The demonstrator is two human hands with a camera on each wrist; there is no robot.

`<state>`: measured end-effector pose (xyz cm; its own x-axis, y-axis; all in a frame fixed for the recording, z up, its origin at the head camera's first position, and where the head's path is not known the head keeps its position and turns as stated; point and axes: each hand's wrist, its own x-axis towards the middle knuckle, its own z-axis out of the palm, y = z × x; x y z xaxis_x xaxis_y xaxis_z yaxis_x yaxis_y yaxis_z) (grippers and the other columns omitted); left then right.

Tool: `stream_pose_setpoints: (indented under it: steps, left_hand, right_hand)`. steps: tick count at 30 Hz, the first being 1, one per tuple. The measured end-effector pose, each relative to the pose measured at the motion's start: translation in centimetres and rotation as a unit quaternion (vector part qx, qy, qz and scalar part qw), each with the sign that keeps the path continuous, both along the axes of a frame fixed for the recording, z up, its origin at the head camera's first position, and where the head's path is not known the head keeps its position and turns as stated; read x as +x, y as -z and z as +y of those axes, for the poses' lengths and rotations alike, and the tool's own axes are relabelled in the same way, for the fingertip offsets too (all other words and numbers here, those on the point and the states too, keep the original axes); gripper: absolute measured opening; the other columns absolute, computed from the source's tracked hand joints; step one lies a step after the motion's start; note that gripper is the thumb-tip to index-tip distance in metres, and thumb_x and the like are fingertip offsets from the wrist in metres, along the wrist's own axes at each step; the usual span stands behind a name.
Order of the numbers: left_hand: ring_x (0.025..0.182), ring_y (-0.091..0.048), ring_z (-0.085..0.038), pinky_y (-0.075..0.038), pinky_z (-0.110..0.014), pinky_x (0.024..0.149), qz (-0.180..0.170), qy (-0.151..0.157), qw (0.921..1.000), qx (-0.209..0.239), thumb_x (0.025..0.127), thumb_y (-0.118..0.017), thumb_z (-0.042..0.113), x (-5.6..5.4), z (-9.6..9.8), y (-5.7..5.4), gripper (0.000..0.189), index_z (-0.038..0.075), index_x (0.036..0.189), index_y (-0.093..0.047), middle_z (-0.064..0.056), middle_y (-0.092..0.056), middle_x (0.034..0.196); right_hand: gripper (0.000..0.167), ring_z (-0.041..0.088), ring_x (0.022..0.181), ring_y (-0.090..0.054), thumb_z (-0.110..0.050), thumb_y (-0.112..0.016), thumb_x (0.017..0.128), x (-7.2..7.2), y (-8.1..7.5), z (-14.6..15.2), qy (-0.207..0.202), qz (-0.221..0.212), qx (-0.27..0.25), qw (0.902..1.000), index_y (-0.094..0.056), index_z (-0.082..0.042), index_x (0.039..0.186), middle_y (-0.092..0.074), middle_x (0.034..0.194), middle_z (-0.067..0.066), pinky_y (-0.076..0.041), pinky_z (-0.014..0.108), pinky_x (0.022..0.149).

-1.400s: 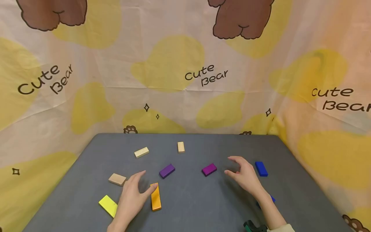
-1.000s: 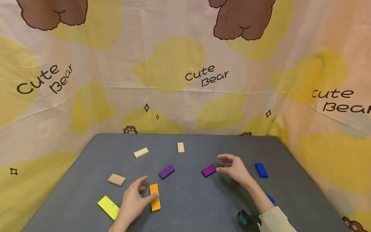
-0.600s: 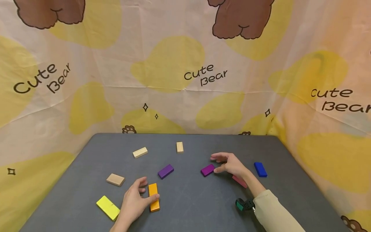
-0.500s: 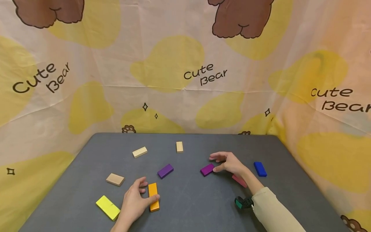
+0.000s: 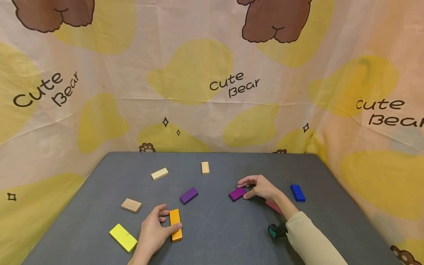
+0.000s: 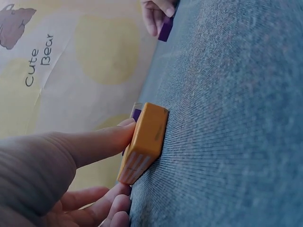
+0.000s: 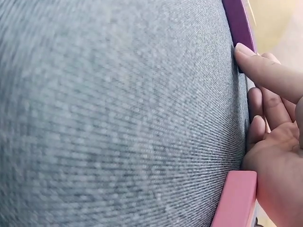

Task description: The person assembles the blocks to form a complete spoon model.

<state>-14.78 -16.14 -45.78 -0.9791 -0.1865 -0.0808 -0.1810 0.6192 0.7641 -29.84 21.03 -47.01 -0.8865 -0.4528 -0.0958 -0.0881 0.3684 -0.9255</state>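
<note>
My left hand (image 5: 154, 232) is at an orange block (image 5: 176, 217) lying flat on the grey table. Its thumb reaches over the block to the right edge, and the curled fingers are at the other side. In the left wrist view, the thumb and a fingertip both touch the orange block (image 6: 150, 130). My right hand (image 5: 261, 187) pinches the right end of a magenta-purple block (image 5: 236, 194), thumb at the near side and fingers behind. The right wrist view shows the thumb against this purple block (image 7: 239, 23). Both blocks rest on the table.
A violet block (image 5: 189, 195) lies between the hands. Yellow (image 5: 123, 237) and tan (image 5: 131, 205) blocks lie left, two pale wooden blocks (image 5: 159, 173) at the back. A pink block (image 5: 273, 207) sits partly under the right forearm, near a dark wrist strap (image 5: 277, 230); a blue block (image 5: 298, 193) is further right.
My right hand has moved left to the magenta-purple block, and its fingers have closed in on it. My left hand's thumb has come down along the orange block. The sleeve now covers the nearer blue block.
</note>
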Motion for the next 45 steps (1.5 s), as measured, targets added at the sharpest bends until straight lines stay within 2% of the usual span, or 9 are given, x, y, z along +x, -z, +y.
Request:
stream_pose_setpoints:
  steps: [11,18,26,29,31,35,39,42,45]
  left_hand:
    - [0.099,-0.058,-0.029,-0.047,-0.049,0.085,0.001,0.001,1.0,-0.006,0.069,-0.091,0.034,0.1,0.1,0.2,0.087,-0.007,0.133,-0.05,-0.015,-0.063,0.114]
    - [0.1,-0.056,-0.031,-0.047,-0.05,0.086,-0.001,0.0,0.9996,-0.028,0.064,-0.092,0.043,0.2,1.0,0.1,0.095,-0.006,0.134,-0.05,-0.016,-0.06,0.116]
    - [0.101,-0.055,-0.03,-0.046,-0.051,0.087,-0.001,0.0,0.9996,-0.029,0.064,-0.093,0.038,0.2,1.2,0.2,0.094,-0.004,0.135,-0.048,-0.016,-0.057,0.117]
    - [0.102,-0.055,-0.029,-0.047,-0.051,0.087,-0.008,0.026,0.9993,-0.024,0.061,-0.093,0.045,0.2,0.7,0.2,0.104,-0.004,0.139,-0.045,-0.016,-0.057,0.123]
    - [0.105,-0.055,-0.029,-0.046,-0.051,0.088,-0.02,0.059,0.9979,-0.019,0.058,-0.094,0.048,0.2,0.0,0.1,0.112,-0.002,0.143,-0.041,-0.015,-0.055,0.13]
    - [0.115,-0.05,-0.028,-0.043,-0.054,0.091,-0.051,0.129,0.9902,-0.01,0.052,-0.096,0.048,0.1,-1.3,0.0,0.127,0.004,0.151,-0.031,-0.009,-0.048,0.143]
    - [0.118,-0.044,-0.026,-0.041,-0.054,0.093,-0.051,0.176,0.9831,-0.003,0.05,-0.098,0.042,0.1,-2.0,-0.1,0.131,0.005,0.154,-0.027,-0.006,-0.044,0.146]
    - [0.118,-0.044,-0.024,-0.039,-0.052,0.095,-0.032,0.192,0.9808,0.003,0.05,-0.099,0.035,0.2,-2.2,-0.1,0.13,0.003,0.153,-0.027,-0.004,-0.044,0.146]
    - [0.115,-0.046,-0.023,-0.04,-0.05,0.094,-0.019,0.186,0.9823,-0.004,0.05,-0.099,0.033,0.1,-2.3,0.1,0.127,0.003,0.152,-0.029,-0.002,-0.047,0.143]
  right_hand:
    - [0.046,0.025,0.11,-0.057,0.003,-0.083,0.073,0.1,0.2,0.0,0.0,-0.001,-0.013,0.9999,-0.07,-0.004,0.116,-0.07,0.113,0.009,-0.045,0.04,0.093]
    - [0.045,0.025,0.111,-0.057,0.003,-0.083,0.074,0.2,0.1,0.0,0.0,0.0,-0.014,0.9999,-0.07,-0.003,0.117,-0.069,0.114,0.01,-0.044,0.042,0.094]
    - [0.045,0.024,0.109,-0.059,0.003,-0.083,0.074,0.2,-0.1,0.0,0.004,0.0,-0.014,0.9999,-0.07,-0.003,0.117,-0.069,0.114,0.01,-0.043,0.044,0.096]
    - [0.045,0.024,0.109,-0.059,0.003,-0.083,0.075,0.2,0.0,0.0,0.0,0.001,-0.016,0.9999,-0.07,-0.003,0.118,-0.069,0.114,0.01,-0.042,0.045,0.096]
    - [0.045,0.024,0.11,-0.059,0.003,-0.083,0.075,0.2,0.1,0.0,-0.002,0.001,-0.017,0.9999,-0.07,-0.003,0.118,-0.069,0.114,0.01,-0.042,0.045,0.097]
    - [0.045,0.024,0.109,-0.059,0.003,-0.083,0.075,0.0,0.1,0.1,0.0,0.002,-0.014,0.9999,-0.07,-0.003,0.118,-0.069,0.114,0.009,-0.043,0.044,0.096]
    - [0.045,0.024,0.109,-0.06,0.003,-0.082,0.075,0.0,0.0,0.1,0.003,0.004,-0.01,0.9999,-0.07,-0.004,0.118,-0.069,0.114,0.009,-0.043,0.044,0.096]
    - [0.045,0.024,0.109,-0.06,0.004,-0.082,0.075,0.0,0.0,0.0,0.006,0.001,-0.007,1.0,-0.07,-0.003,0.118,-0.069,0.114,0.008,-0.043,0.044,0.096]
    - [0.045,0.024,0.108,-0.059,0.004,-0.082,0.075,0.1,0.0,-0.2,0.008,0.0,-0.007,0.9999,-0.07,-0.003,0.118,-0.069,0.114,0.008,-0.044,0.042,0.095]
